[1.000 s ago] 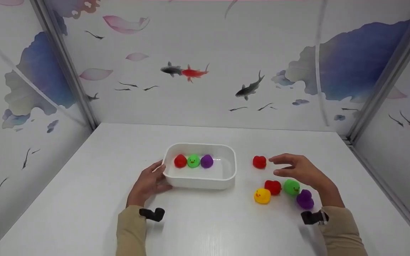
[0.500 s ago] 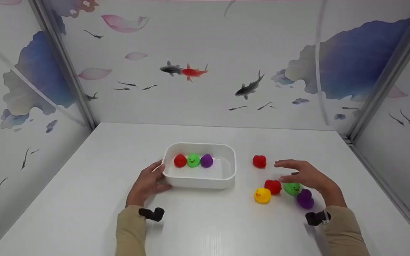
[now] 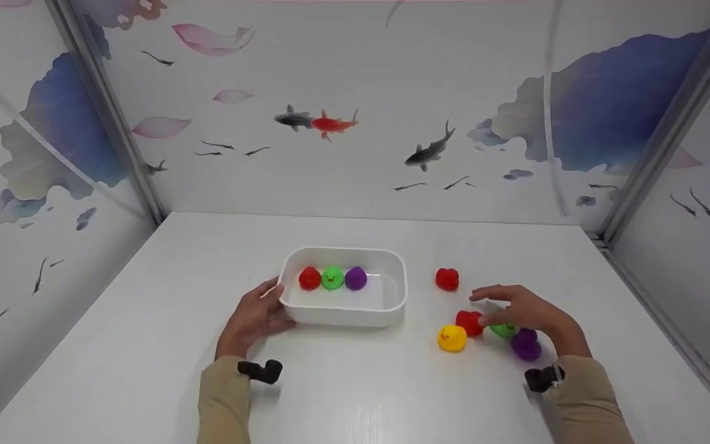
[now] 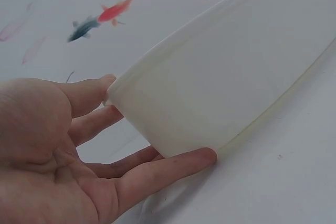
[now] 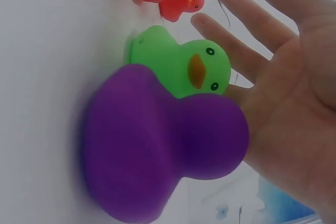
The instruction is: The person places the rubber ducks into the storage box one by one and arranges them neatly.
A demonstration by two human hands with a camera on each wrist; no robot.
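My left hand (image 3: 259, 314) holds a white plastic box (image 3: 342, 316) at its left corner. In the left wrist view the fingers (image 4: 92, 95) touch the rim's end and the lower digit lies along the wall's bottom. Inside sit a red toy duck (image 3: 310, 279), a green one (image 3: 333, 278) and a purple one (image 3: 355, 279). My right hand (image 3: 530, 308) hovers with spread fingers over a near red duck (image 3: 468, 322) and a partly hidden green duck (image 5: 202, 69). Whether it touches the red duck is unclear. A purple duck (image 5: 142, 145) lies beneath the wrist.
A yellow duck (image 3: 452, 338) stands in front of the near red one. Another red duck (image 3: 447, 279) sits farther back, between box and right hand. Everything rests on a white table (image 3: 355, 382), bounded by printed walls (image 3: 355, 74) at the back and sides.
My right hand first drew back to the right from the far red duck, then came lower and left over the near red duck. The left hand stays at the box.
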